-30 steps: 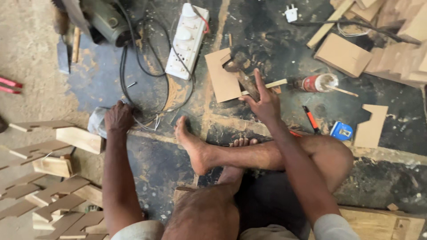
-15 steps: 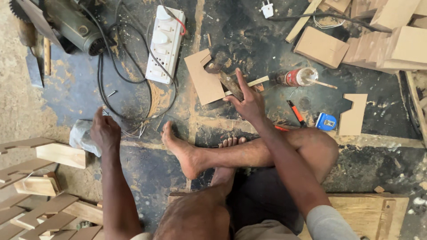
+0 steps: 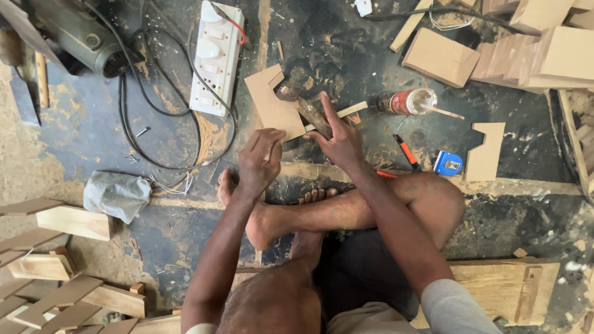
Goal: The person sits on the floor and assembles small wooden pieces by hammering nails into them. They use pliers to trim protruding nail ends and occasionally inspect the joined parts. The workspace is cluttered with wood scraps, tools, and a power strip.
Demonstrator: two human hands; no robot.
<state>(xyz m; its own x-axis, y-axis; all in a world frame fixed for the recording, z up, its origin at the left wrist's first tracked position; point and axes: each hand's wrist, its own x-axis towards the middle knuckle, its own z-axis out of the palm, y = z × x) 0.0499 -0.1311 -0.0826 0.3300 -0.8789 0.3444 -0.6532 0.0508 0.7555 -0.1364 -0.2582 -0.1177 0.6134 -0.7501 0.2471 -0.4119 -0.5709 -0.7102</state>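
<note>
Both hands meet now: left hand (image 3: 260, 162) came over, fingers loosely curled, empty; right hand (image 3: 339, 141) grips the hammer (image 3: 307, 110) by the board (image 3: 270, 105).

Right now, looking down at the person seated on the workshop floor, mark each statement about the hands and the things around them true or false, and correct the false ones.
1. The right hand rests on a hammer. True.
2. The left hand is pressed on the grey bag. False: it is raised near the notched board, well away from the bag.
3. A white power strip lies on the floor beyond the left hand. True.
4. The blue tape measure sits on the person's left side. False: it lies to the right, beside the knee.
5. The person wears shoes. False: both feet are bare.
</note>
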